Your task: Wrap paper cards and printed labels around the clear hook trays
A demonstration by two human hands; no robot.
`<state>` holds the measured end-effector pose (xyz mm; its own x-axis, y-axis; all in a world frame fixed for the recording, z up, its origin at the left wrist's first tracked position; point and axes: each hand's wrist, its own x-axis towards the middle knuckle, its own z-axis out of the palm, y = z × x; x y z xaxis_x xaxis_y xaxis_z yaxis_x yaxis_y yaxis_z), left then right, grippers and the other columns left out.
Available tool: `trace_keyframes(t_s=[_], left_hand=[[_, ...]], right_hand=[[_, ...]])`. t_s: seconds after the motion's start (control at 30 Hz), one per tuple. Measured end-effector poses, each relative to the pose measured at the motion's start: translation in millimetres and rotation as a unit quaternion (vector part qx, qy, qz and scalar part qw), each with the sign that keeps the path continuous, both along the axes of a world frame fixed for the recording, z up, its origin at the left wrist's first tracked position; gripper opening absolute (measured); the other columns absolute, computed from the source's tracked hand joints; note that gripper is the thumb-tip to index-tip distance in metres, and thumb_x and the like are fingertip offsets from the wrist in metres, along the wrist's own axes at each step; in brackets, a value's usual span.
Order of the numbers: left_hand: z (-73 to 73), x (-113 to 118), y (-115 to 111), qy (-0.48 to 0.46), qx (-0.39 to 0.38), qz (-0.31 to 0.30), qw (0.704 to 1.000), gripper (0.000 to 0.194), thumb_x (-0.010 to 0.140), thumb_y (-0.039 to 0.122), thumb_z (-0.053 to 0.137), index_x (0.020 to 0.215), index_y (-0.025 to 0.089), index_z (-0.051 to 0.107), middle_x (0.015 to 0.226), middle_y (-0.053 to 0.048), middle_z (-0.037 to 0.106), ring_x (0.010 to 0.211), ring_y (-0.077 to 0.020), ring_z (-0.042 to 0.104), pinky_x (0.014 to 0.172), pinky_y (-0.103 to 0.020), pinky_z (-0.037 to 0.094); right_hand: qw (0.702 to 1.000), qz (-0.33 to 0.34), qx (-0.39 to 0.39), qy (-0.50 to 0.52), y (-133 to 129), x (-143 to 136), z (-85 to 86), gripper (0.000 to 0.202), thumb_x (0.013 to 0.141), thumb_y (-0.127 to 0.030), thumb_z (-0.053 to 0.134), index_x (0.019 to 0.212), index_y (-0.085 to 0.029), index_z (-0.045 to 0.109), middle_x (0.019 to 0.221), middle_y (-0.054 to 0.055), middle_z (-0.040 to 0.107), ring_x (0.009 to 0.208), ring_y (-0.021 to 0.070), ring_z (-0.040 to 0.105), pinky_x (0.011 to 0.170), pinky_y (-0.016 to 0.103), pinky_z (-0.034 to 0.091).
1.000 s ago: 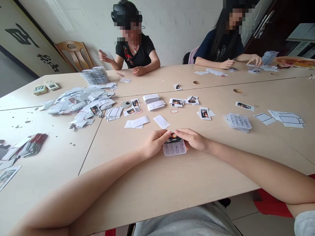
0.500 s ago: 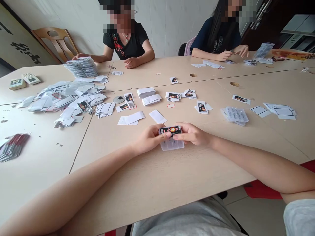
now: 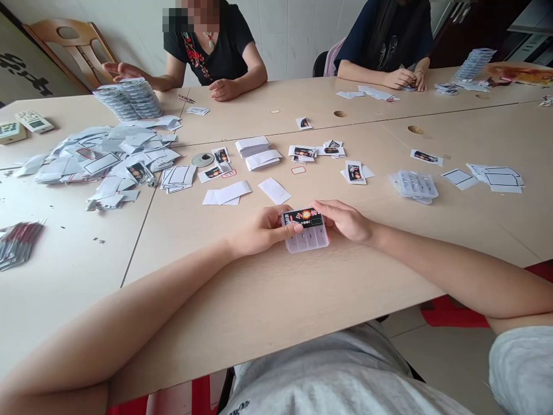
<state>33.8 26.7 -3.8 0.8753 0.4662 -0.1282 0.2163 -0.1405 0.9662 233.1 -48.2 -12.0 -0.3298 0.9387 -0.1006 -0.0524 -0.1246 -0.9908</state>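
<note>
A small clear plastic compartment box (image 3: 309, 238) is held low over the near side of the table. Across its upper half lies a black label (image 3: 306, 217) with an orange burst and white characters. My left hand (image 3: 268, 229) grips the box's left side, thumb on top over the label's lower edge. My right hand (image 3: 345, 220) is closed at the upper right corner, thumb and fingers pinching the box edge there. Tiny dark pieces show in the lower compartments. Just beyond lie blank white slips (image 3: 275, 191) and a labelled packet (image 3: 355, 172).
A heap of white paper packets (image 3: 99, 158) spreads at left, near a tape roll (image 3: 203, 159). Clear boxes (image 3: 415, 185) are stacked at right, beside outlined cards (image 3: 496, 177). Two people sit across the table (image 3: 259, 328); a tall stack of boxes (image 3: 129, 99) stands by one.
My right thumb has slid off the label's middle to the box's right corner, uncovering more label and compartments. The view has tilted slightly. The left co-worker's raised hand has lifted off the box stack.
</note>
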Motion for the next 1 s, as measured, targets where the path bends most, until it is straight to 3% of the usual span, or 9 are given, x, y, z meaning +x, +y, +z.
trace_keyframes(t_s=[0.27, 0.37, 0.43, 0.5, 0.6, 0.77, 0.9, 1.0], left_hand=[[2.0, -1.6, -2.3, -0.016, -0.003, 0.051, 0.999, 0.036, 0.082, 0.049, 0.058, 0.084, 0.014, 0.052, 0.063, 0.002, 0.047, 0.055, -0.0081, 0.041, 0.052, -0.023, 0.030], [4.0, -2.1, -0.3, -0.034, -0.036, 0.038, 0.998, 0.044, 0.090, 0.052, 0.042, 0.068, 0.014, 0.051, 0.052, 0.002, 0.044, 0.051, -0.0088, 0.040, 0.055, -0.025, 0.033], [3.0, -1.6, 3.4, -0.074, -0.096, 0.047, 0.991, 0.048, 0.093, 0.049, 0.032, 0.069, 0.014, 0.054, 0.050, 0.000, 0.047, 0.053, -0.0110, 0.045, 0.060, -0.027, 0.037], [1.0, -0.6, 7.8, -0.127, -0.164, 0.086, 0.974, 0.043, 0.093, 0.044, 0.031, 0.086, 0.013, 0.059, 0.052, -0.001, 0.052, 0.055, -0.0129, 0.050, 0.062, -0.028, 0.039], [-0.3, 0.0, 11.6, -0.156, -0.203, 0.151, 0.955, 0.034, 0.092, 0.038, 0.037, 0.108, 0.014, 0.055, 0.059, -0.001, 0.058, 0.057, -0.0126, 0.052, 0.061, -0.026, 0.038], [2.8, -5.2, 10.4, -0.125, -0.176, 0.131, 0.968, 0.020, 0.082, 0.019, 0.049, 0.098, 0.013, 0.060, 0.058, 0.001, 0.055, 0.059, -0.0103, 0.050, 0.063, -0.024, 0.038], [2.9, -9.0, 10.1, -0.119, -0.173, 0.126, 0.970, 0.020, 0.081, 0.016, 0.045, 0.092, 0.015, 0.062, 0.059, 0.002, 0.053, 0.058, -0.0091, 0.048, 0.064, -0.024, 0.038], [2.5, -8.7, 9.8, -0.106, -0.154, 0.121, 0.975, 0.019, 0.082, 0.017, 0.045, 0.092, 0.015, 0.061, 0.061, 0.002, 0.053, 0.059, -0.0095, 0.049, 0.064, -0.024, 0.038]], right_hand=[[0.992, -0.087, 0.064, -0.057, -0.9, 0.4, 0.0, 0.030, 0.088, -0.041, 0.053, 0.069, -0.018, 0.049, 0.051, -0.005, 0.043, 0.048, 0.0080, 0.038, 0.048, 0.023, 0.028], [0.995, -0.066, 0.061, -0.053, 2.7, 3.4, 3.1, 0.031, 0.085, -0.040, 0.056, 0.065, -0.017, 0.050, 0.052, -0.004, 0.041, 0.048, 0.0077, 0.035, 0.047, 0.023, 0.025], [0.997, -0.047, 0.036, -0.046, 10.7, 6.7, 6.6, 0.030, 0.082, -0.039, 0.058, 0.063, -0.017, 0.051, 0.051, -0.004, 0.039, 0.047, 0.0078, 0.034, 0.045, 0.023, 0.023], [0.996, -0.076, 0.022, -0.041, 27.1, 11.6, 11.5, 0.027, 0.080, -0.035, 0.059, 0.062, -0.017, 0.050, 0.048, -0.004, 0.038, 0.044, 0.0078, 0.032, 0.043, 0.023, 0.021], [0.979, -0.203, 0.002, -0.031, 71.7, 19.9, 21.5, 0.023, 0.080, -0.029, 0.057, 0.062, -0.018, 0.048, 0.048, -0.002, 0.042, 0.042, 0.0087, 0.036, 0.041, 0.022, 0.022], [0.925, -0.364, -0.106, -0.021, 171.7, 21.0, 41.6, 0.015, 0.087, -0.019, 0.042, 0.075, -0.015, 0.049, 0.055, 0.002, 0.052, 0.044, 0.0080, 0.042, 0.041, 0.020, 0.026], [0.925, -0.364, -0.106, 0.005, 215.7, 12.0, 51.7, 0.019, 0.092, -0.019, 0.032, 0.080, -0.016, 0.046, 0.066, 0.006, 0.058, 0.052, 0.0086, 0.050, 0.045, 0.018, 0.033], [0.936, -0.342, -0.079, 0.005, 203.4, 10.8, 56.9, 0.018, 0.093, -0.021, 0.032, 0.083, -0.015, 0.046, 0.072, 0.007, 0.060, 0.056, 0.0095, 0.053, 0.049, 0.019, 0.039]])
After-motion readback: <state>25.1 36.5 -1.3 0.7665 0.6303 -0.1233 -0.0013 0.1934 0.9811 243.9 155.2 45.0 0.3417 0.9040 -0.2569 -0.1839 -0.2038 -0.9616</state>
